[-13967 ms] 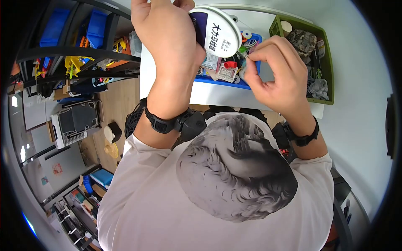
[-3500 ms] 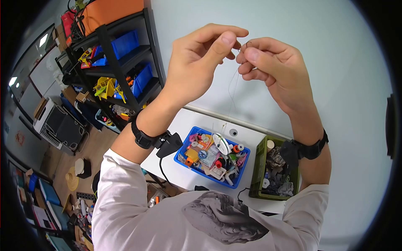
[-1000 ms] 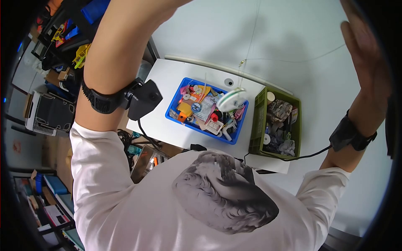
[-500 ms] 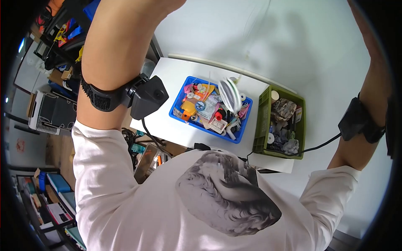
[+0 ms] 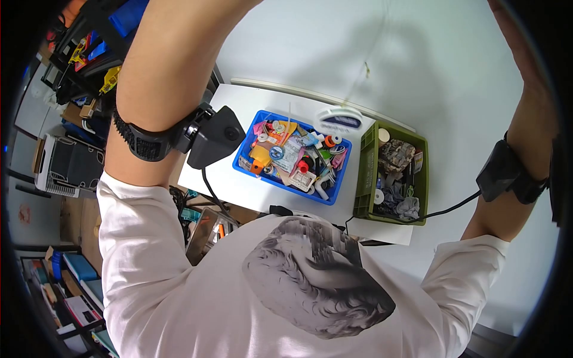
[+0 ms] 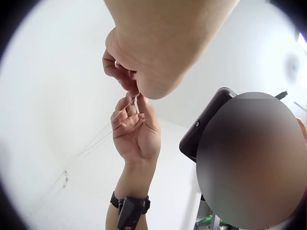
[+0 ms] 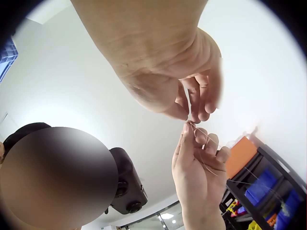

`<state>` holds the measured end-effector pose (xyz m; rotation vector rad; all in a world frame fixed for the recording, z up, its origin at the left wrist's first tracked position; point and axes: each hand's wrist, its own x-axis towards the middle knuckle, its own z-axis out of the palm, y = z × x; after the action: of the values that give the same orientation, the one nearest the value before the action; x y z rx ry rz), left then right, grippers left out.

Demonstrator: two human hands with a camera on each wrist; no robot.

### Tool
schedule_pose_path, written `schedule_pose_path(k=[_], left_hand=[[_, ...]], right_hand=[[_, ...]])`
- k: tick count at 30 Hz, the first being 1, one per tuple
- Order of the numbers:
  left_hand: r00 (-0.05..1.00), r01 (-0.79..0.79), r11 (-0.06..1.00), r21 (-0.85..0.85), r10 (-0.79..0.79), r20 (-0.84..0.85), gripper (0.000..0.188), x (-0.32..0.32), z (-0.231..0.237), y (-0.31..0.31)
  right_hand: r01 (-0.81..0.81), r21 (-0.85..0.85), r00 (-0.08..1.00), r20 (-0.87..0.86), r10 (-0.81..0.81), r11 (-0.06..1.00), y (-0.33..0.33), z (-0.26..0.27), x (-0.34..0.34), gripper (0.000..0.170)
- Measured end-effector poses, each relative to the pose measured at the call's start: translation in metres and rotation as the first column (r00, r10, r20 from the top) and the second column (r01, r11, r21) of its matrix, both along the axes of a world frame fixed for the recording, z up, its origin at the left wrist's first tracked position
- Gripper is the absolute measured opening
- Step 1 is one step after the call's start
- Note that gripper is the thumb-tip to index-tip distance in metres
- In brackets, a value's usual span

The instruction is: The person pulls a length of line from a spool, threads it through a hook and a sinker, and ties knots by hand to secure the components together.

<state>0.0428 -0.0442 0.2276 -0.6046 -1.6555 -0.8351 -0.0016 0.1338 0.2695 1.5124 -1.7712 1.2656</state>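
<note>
Both hands are raised above the head view, where mainly the forearms show. In the right wrist view the thumb and forefinger of my left hand (image 7: 199, 167) pinch thin fishing line (image 7: 205, 166). My right hand (image 6: 137, 136) meets it fingertip to fingertip, thumb and finger pinching the line at the same spot. Below them the line runs down past a small gold-coloured piece (image 5: 367, 70) to a white fishing line spool (image 5: 339, 120), which hangs tilted and blurred over the back of the table. The exact form of the line between the fingertips is hidden.
A blue tray (image 5: 239, 169) packed with spools and small packets stands on the white table (image 5: 206, 158). A green crate (image 5: 364, 191) with cloth and other items is beside it. A wall (image 5: 310, 53) rises behind; dark shelves (image 5: 98, 42) stand at left.
The hands have come together overhead; a second ago the right hand was far out to the right with line stretched to it. The hanging spool has swung and turned; the gold-coloured piece sits higher.
</note>
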Motion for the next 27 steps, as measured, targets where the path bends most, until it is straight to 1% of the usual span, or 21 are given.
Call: schedule_pose_path(k=[5, 7, 9, 10, 12, 15, 16, 17, 18, 19, 20, 21, 22, 23, 24, 25, 27], left_hand=[[0.994, -0.06, 0.998, -0.003, 0.059, -0.091, 0.032, -0.009, 0.005, 0.002], [0.995, -0.033, 0.999, 0.003, 0.033, -0.094, 0.033, -0.01, 0.009, -0.003], [0.986, 0.165, 0.986, 0.01, -0.165, -0.018, 0.033, -0.007, 0.012, -0.018], [0.952, 0.29, 0.956, 0.05, -0.293, 0.087, 0.034, -0.002, 0.012, -0.024], [0.892, 0.401, 0.91, 0.104, -0.414, 0.183, 0.035, -0.003, 0.008, -0.03], [0.892, 0.415, 0.903, 0.111, -0.428, 0.145, 0.038, -0.012, -0.012, -0.036], [0.857, 0.36, 0.898, 0.252, -0.425, 0.293, 0.032, 0.001, -0.019, -0.032], [0.814, 0.361, 0.893, 0.268, -0.442, 0.377, 0.03, 0.005, -0.037, -0.033], [0.765, 0.357, 0.891, 0.282, -0.452, 0.458, 0.029, 0.009, -0.054, -0.033], [0.739, 0.431, 0.883, 0.185, -0.463, 0.49, 0.037, 0.006, -0.086, -0.037], [0.732, 0.377, 0.914, 0.148, -0.393, 0.557, 0.041, 0.017, -0.108, -0.03], [0.721, 0.326, 0.94, 0.104, -0.318, 0.616, 0.045, 0.026, -0.123, -0.022], [0.722, 0.331, 0.938, 0.102, -0.321, 0.613, 0.045, 0.026, -0.134, -0.02], [0.653, 0.369, 0.925, 0.093, -0.329, 0.682, 0.04, 0.026, -0.143, -0.018], [0.58, 0.404, 0.91, 0.091, -0.332, 0.744, 0.035, 0.026, -0.147, -0.017], [0.582, 0.4, 0.911, 0.1, -0.337, 0.74, 0.035, 0.029, -0.147, -0.015], [0.559, 0.328, 0.924, 0.195, -0.356, 0.749, 0.03, 0.032, -0.144, -0.014]], right_hand=[[0.001, 0.002, 1.0, 0.002, -0.001, 1.0, -0.007, 0.003, -0.001, 0.028], [-0.002, 0.002, 1.0, 0.005, 0.002, 1.0, -0.01, 0.003, 0.001, 0.028], [-0.006, 0.003, 1.0, 0.009, 0.006, 1.0, -0.014, 0.002, 0.001, 0.028], [-0.007, 0.002, 1.0, 0.016, 0.007, 1.0, -0.016, 0.001, 0.001, 0.028], [-0.017, -0.003, 1.0, 0.024, 0.017, 1.0, -0.02, 0.002, 0.0, 0.028], [-0.075, 0.014, 0.997, 0.026, 0.074, 0.997, -0.025, -0.001, -0.003, 0.029], [-0.081, 0.009, 0.996, 0.024, 0.081, 0.997, -0.026, 0.0, -0.007, 0.029], [-0.087, 0.004, 0.996, 0.022, 0.087, 0.996, -0.027, 0.0, -0.011, 0.029], [-0.141, 0.018, 0.989, -0.045, 0.142, 0.99, -0.025, 0.003, -0.019, 0.029], [-0.166, 0.027, 0.983, -0.077, 0.168, 0.986, -0.025, 0.003, -0.016, 0.028], [-0.191, 0.036, 0.975, -0.109, 0.194, 0.981, -0.025, 0.004, -0.014, 0.028], [-0.06, 0.024, 0.99, -0.124, 0.062, 0.998, -0.028, 0.003, 0.003, 0.027], [0.007, 0.019, 0.991, -0.131, -0.004, 1.0, -0.029, 0.004, 0.007, 0.027], [0.072, 0.015, 0.988, -0.137, -0.07, 0.997, -0.029, 0.004, 0.012, 0.026], [0.059, 0.015, 0.99, -0.126, -0.056, 0.998, -0.03, 0.004, 0.01, 0.026], [0.05, 0.015, 0.991, -0.123, -0.048, 0.999, -0.028, 0.005, 0.008, 0.025], [0.028, 0.021, 0.993, -0.119, -0.025, 0.999, -0.024, 0.008, 0.005, 0.023]])
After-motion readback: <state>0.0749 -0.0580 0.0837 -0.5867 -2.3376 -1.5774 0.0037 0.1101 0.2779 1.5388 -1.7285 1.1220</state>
